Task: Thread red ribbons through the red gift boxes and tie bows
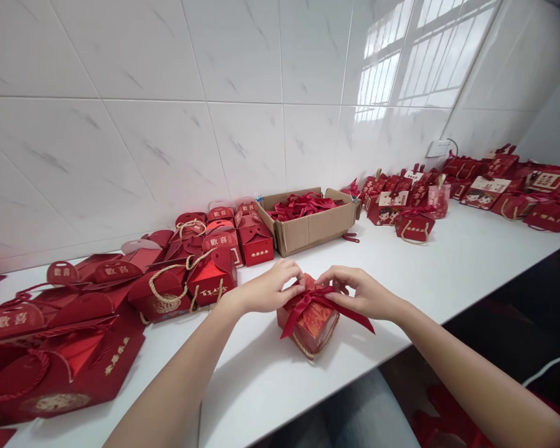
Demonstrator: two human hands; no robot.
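Observation:
A small red gift box (317, 323) sits near the front edge of the white table, with twisted cord along its lower edges. On its top lies a dark red satin ribbon (303, 305) tied in a bow, its tails hanging to both sides. At the bow's left side, my left hand (284, 285) pinches the ribbon between thumb and fingers. My right hand (353, 289) grips the ribbon on the right side, fingers curled. The fingers partly cover the bow's loops and the top of the box.
Behind the box stands an open cardboard carton (315, 230) full of red ribbons. Many red gift boxes (212, 274) crowd the table's left side. More finished-looking boxes (415, 224) stand at the back right along the tiled wall (242, 137), near a white power socket (438, 148).

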